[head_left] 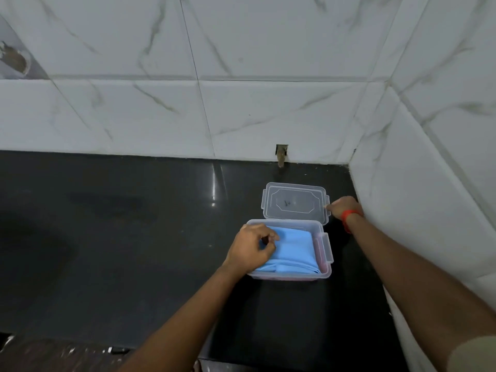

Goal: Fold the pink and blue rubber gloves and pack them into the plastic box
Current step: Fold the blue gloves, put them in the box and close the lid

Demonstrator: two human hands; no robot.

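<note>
A clear plastic box point(325, 273) stands on the black counter near the right wall. Folded blue gloves point(294, 248) fill it on top, and a pink tint shows through the box's right and front walls, below the blue. My left hand point(252, 248) rests over the box's left rim with its fingertips pressing on the blue gloves. The clear lid point(295, 204) lies flat just behind the box. My right hand point(345, 206) pinches the lid's right edge at its clip; a red band sits on that wrist.
The black counter point(120, 237) stretches wide to the left. White marble-patterned tile walls close the back and the right side, with the right wall point(416, 210) very close to my right hand. A small brown notch point(281, 154) sits at the back wall's base.
</note>
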